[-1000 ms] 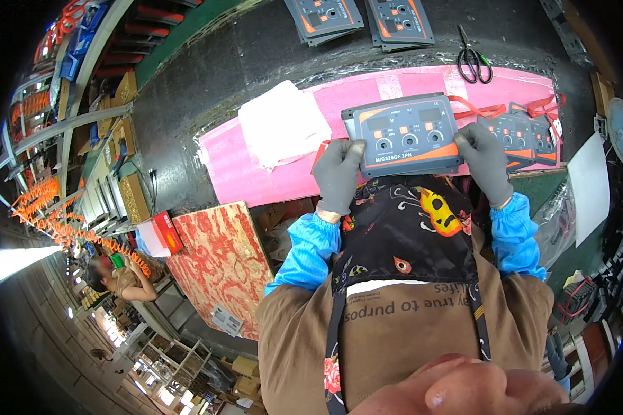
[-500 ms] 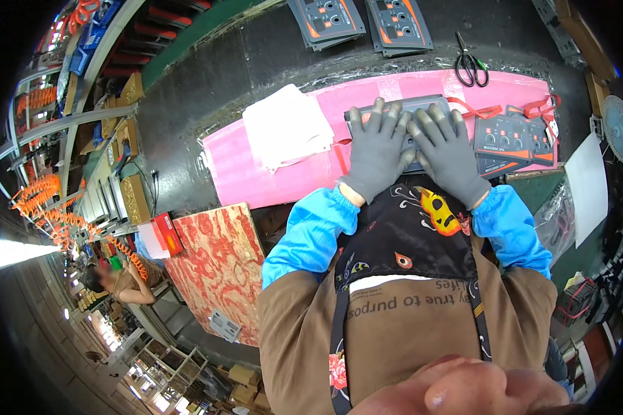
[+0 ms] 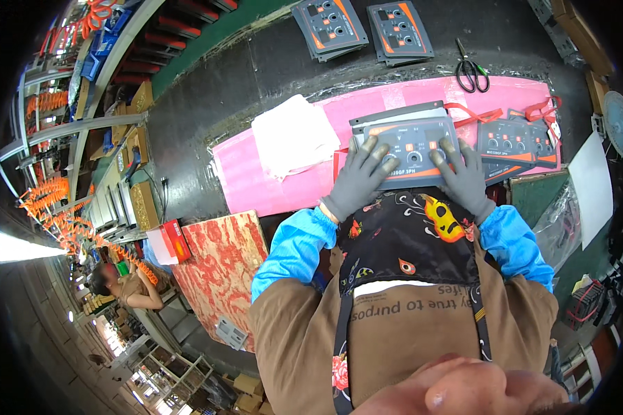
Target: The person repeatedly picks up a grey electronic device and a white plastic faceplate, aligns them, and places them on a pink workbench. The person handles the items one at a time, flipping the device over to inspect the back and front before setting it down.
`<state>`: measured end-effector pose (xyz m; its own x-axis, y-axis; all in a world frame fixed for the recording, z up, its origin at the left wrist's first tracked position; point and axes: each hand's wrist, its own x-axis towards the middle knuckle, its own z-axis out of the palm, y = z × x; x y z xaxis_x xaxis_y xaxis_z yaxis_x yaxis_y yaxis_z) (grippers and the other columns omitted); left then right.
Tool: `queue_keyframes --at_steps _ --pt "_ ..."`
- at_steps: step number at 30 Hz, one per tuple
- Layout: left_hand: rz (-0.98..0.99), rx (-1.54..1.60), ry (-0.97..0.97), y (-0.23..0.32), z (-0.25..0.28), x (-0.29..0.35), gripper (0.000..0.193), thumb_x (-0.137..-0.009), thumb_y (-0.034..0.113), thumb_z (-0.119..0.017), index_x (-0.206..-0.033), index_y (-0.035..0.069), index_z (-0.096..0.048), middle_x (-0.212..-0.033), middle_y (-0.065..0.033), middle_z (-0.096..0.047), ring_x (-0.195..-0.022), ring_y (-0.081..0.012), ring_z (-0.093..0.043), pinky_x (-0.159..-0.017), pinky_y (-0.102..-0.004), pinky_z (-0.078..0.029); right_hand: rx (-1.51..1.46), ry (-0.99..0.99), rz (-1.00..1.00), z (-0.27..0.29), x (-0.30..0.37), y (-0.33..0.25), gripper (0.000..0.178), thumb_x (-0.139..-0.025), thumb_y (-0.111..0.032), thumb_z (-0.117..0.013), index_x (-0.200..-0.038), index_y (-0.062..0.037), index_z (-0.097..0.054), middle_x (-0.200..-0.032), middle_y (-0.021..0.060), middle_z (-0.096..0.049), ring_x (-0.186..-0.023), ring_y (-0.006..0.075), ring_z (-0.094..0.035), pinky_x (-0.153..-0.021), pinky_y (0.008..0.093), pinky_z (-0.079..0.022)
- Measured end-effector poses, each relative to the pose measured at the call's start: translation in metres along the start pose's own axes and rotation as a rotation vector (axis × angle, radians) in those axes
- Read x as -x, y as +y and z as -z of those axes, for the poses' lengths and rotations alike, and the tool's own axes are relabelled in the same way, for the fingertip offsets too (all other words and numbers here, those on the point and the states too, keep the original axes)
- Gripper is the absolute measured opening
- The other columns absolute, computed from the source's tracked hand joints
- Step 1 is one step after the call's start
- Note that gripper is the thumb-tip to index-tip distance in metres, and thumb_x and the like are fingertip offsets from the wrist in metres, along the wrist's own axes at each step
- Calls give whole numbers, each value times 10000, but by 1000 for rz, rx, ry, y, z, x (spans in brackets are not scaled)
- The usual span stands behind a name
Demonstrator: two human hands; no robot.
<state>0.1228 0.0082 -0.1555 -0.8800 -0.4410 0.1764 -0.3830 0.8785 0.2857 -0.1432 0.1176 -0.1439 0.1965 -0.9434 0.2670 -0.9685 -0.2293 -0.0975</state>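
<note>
A dark grey control-panel faceplate with an orange stripe lies face up before me on the pink mat. Behind its far edge shows another grey plate with a pale strip, partly hidden beneath it. Spread over the faceplate's near left part are the gloved fingers of my left hand. My right hand rests its spread fingertips on the near right part. Both wear grey gloves with pale worn fingertips, and neither is closed round anything.
Left of the faceplate lies a white cloth on the pink mat. More faceplates and a red strap are at the right. Beyond are black scissors and two faceplate stacks. A person sits far left.
Both hands have drawn back toward me and moved apart, baring most of the faceplate's printed face. The plate behind it now shows along the far edge.
</note>
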Motion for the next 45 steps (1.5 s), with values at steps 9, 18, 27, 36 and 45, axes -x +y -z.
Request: queue_keyframes --at_steps 9,18,27,36,45 --pt "391 516 314 18 65 -24 350 -815 197 -754 -1135 92 -660 -961 -78 -696 -911 -269 -685 -900 -384 -529 -656 30 -261 79 -44 26 418 -744 -133 -784 -1135 -77 -647 -930 67 -659 -804 186 -634 -706 314 -511" --pt "772 799 373 -22 13 -77 363 -970 384 -620 -1121 59 -679 -995 -101 -698 -917 -217 -655 -833 -346 -507 -1168 -83 -719 4 -74 94 363 -942 -216 -646 -1252 -30 -621 -1067 34 -666 -891 114 -613 -734 255 -504" --pt "548 90 393 -18 0 -81 159 -929 279 -628 -926 141 -706 -876 -73 -671 -900 -321 -575 -787 -451 -446 209 -448 -951 -21 32 94 770 -836 -413 -714 -1467 -98 -406 -1471 199 -437 -1339 390 -438 -1037 524 -407" --pt "517 42 319 -22 7 -85 203 -908 289 -650 -1015 129 -713 -887 -85 -683 -916 -312 -606 -825 -460 -437 320 -174 -958 -128 55 70 540 -908 -241 -531 -1402 -52 -427 -1298 192 -575 -1203 365 -561 -914 524 -485" --pt "456 37 402 -16 28 -98 266 -901 272 -662 -1102 98 -677 -1064 -118 -652 -1032 -326 -572 -915 -457 -425 -205 27 -1131 -66 49 87 338 -914 -187 -588 -1243 -261 -610 -889 153 -696 -806 356 -683 -690 473 -523"
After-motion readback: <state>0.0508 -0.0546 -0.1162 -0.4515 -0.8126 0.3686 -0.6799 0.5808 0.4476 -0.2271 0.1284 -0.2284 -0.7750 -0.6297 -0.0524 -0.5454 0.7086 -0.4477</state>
